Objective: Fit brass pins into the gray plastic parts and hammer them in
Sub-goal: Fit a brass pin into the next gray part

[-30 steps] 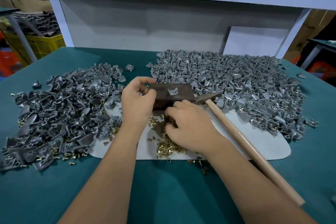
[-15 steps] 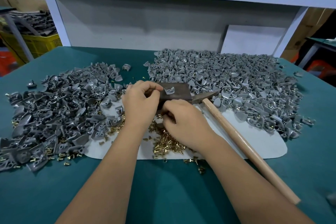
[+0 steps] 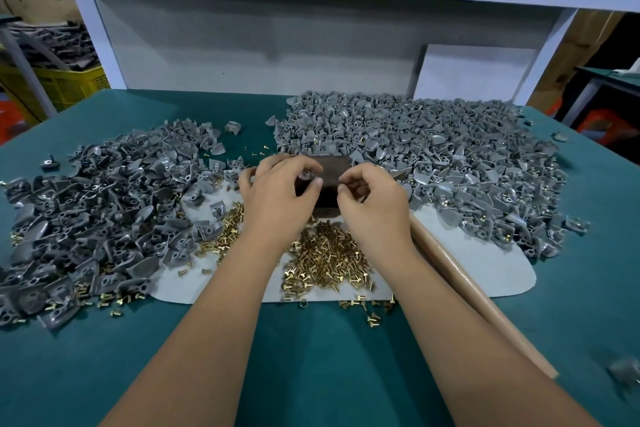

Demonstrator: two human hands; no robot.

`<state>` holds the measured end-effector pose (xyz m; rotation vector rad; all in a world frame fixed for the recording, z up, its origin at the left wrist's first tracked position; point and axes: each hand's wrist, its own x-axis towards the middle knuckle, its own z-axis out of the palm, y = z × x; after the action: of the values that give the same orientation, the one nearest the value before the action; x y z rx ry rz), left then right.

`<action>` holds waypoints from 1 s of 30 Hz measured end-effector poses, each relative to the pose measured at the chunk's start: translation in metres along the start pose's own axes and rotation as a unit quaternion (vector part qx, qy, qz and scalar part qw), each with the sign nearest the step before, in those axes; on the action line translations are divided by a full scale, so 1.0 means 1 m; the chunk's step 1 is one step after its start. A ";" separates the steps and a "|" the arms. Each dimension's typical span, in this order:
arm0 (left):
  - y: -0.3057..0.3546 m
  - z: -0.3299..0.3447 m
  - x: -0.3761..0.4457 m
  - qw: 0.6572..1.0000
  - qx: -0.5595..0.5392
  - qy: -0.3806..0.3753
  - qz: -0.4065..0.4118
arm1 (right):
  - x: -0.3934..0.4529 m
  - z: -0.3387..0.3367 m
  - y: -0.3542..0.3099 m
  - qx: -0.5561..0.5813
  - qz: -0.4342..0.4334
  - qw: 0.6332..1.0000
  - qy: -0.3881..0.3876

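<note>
Both hands have lifted over the dark brown rectangular block (image 3: 329, 180): left hand (image 3: 277, 198) is pinching a small gray plastic part (image 3: 306, 174), right hand (image 3: 374, 204) is pinching something unseen, likely a pin, suggesting fitting is starting.

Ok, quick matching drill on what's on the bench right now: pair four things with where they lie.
Things:
1. brass pins
2. hammer handle
3. dark block
4. yellow crate

Places:
A. off the table, far left
B. between and under the two hands
C. loose heap on the white mat, near the wrists
D. lying slantwise beside the right forearm

Pairs: 1-C, 2-D, 3-B, 4-A
</note>
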<state>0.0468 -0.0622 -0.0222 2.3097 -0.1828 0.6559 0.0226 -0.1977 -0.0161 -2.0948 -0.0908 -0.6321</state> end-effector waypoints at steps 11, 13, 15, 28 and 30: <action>-0.001 0.000 0.001 0.996 0.050 0.053 -0.057 | 0.001 0.000 0.004 0.001 -0.012 1.000 0.009; -0.002 0.000 0.001 0.996 0.038 0.050 -0.069 | 0.001 0.000 0.004 -0.002 -0.014 1.000 0.010; -0.003 -0.002 0.001 0.996 0.014 0.042 -0.072 | 0.002 0.000 0.004 -0.006 -0.020 1.000 0.008; -0.004 -0.006 0.000 0.993 -0.008 0.040 -0.111 | 0.028 0.010 -0.015 0.109 -0.020 0.993 -0.039; -0.005 -0.006 0.001 0.993 -0.012 0.036 -0.112 | 0.033 0.014 -0.017 0.110 -0.026 0.990 -0.083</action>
<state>0.0465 -0.0550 -0.0212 2.2384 0.1005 0.6161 0.0518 -0.1823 0.0060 -1.9313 -0.2977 -0.4565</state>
